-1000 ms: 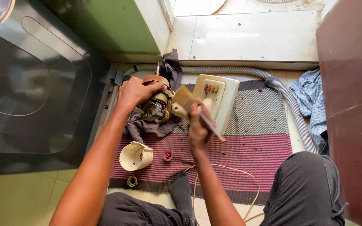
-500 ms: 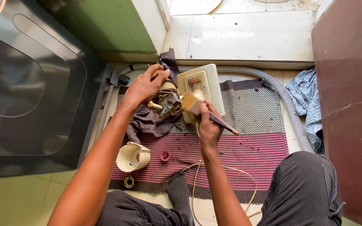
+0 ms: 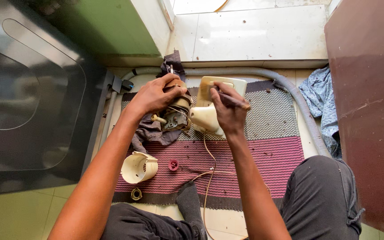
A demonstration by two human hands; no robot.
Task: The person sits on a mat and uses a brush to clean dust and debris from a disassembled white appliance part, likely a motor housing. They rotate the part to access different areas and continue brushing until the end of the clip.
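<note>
— Motor [image 3: 176, 111]: where was it?

— On a dark cloth [image 3: 150, 132] at the far edge of the striped mat [image 3: 263, 146], on the floor in front of my knees. My left hand [image 3: 154, 95] was closed over its top, gripping it.

— And the right hand [image 3: 227, 109]?

— Curled tight round a dark-handled tool [image 3: 232, 100], held just above the cream housing [image 3: 210, 113], which touched the motor on its right side. I could not tell where the tool's tip sat; my fingers hid it.

— What else lay about?

— A cream cone-shaped cover [image 3: 139, 167] on its side near my left forearm, a small red cap [image 3: 173, 165] just beside it, and a little metal ring [image 3: 136, 194] at the mat's near edge. A thin cord [image 3: 210, 169] ran from the housing back toward me. A grey ribbed hose [image 3: 290, 89] curved behind the mat, and a blue rag [image 3: 323, 95] lay by the brown door [image 3: 365, 89]. A big dark appliance [image 3: 32, 98] stood to my left.
</note>
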